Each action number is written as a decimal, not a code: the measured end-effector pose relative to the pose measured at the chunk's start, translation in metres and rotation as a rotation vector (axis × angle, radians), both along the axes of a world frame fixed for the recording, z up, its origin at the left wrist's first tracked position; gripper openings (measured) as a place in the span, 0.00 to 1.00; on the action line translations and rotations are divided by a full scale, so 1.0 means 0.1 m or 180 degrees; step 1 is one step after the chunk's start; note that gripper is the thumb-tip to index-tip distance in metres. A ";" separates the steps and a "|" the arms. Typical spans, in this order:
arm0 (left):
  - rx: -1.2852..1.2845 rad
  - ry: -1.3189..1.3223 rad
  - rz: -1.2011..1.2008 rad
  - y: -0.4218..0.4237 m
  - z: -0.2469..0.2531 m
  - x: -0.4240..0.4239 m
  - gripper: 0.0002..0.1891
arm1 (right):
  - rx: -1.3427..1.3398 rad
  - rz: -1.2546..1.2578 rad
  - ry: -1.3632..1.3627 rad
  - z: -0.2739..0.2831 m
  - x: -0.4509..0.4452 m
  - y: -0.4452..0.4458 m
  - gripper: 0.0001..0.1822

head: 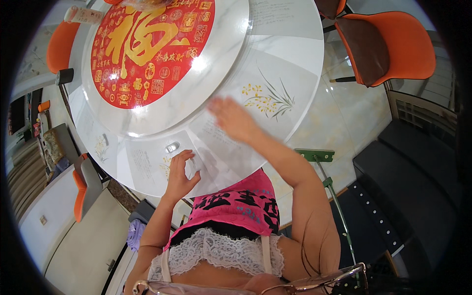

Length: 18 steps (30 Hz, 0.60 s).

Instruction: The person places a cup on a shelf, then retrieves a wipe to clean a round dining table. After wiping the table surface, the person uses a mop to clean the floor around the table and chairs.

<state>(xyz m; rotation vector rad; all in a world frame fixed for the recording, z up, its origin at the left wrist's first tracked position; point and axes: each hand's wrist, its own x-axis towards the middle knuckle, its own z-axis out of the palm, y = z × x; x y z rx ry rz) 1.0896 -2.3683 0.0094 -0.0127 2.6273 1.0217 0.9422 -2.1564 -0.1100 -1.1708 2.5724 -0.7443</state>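
Observation:
My left hand (181, 176) is low over the near edge of the round white table (313, 40), its thumb and fingers curved apart. A pale, shiny patch shows between them; whether it is a clear object or glare I cannot tell. Just beyond those fingers lies a small silvery oval object (172, 147) on a printed placemat (142, 162). Motion blurs my right hand (234, 120), which is stretched over the tabletop beside the turntable's rim, with nothing visible in it. To its right is a translucent placemat with yellow flowers (267, 99).
The marbled turntable (221, 73) bears a red and gold decorated disc (147, 55) and a pale bottle (84, 15). Orange chairs (409, 44) stand around. A green-handled mop-like tool (337, 199) leans at right, near dark steps or furniture (413, 177).

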 end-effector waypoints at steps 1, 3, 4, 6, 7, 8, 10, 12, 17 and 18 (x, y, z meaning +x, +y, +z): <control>0.0003 0.0008 0.0009 -0.01 0.00 0.01 0.29 | -0.0412 0.0180 0.0096 -0.05 0.33 0.07 0.29; -0.0034 -0.0003 0.0108 -0.06 0.00 0.09 0.29 | -0.0423 0.0442 -0.0195 0.15 0.70 0.32 0.27; -0.0044 0.0005 0.0138 -0.08 -0.01 0.12 0.29 | -0.0325 0.0221 -0.0304 0.10 0.68 0.48 0.27; -0.0018 0.0017 0.0183 -0.11 -0.04 0.17 0.29 | -0.0144 -0.0213 -0.0526 -0.08 0.55 0.70 0.25; -0.0035 -0.0006 0.0224 -0.13 -0.03 0.22 0.29 | -0.0622 -0.0826 -0.0343 -0.05 0.39 0.68 0.23; 0.0001 -0.0017 0.0238 -0.13 -0.05 0.23 0.29 | -0.1080 -0.1457 -0.0123 0.02 0.12 0.67 0.21; 0.0050 -0.0024 0.0268 -0.12 -0.07 0.22 0.29 | -0.2181 -0.2708 -0.0631 0.10 -0.34 0.38 0.19; 0.0092 0.0002 0.0247 -0.08 -0.06 0.20 0.28 | -0.3069 -0.3274 -0.1257 0.21 -0.78 0.14 0.20; 0.0052 0.0022 0.0211 -0.08 -0.06 0.28 0.28 | -0.4295 -0.3986 -0.2041 0.28 -1.22 -0.36 0.20; 0.0046 0.0014 0.0249 -0.08 -0.07 0.32 0.28 | -0.4235 -0.3927 -0.1927 0.30 -1.22 -0.43 0.20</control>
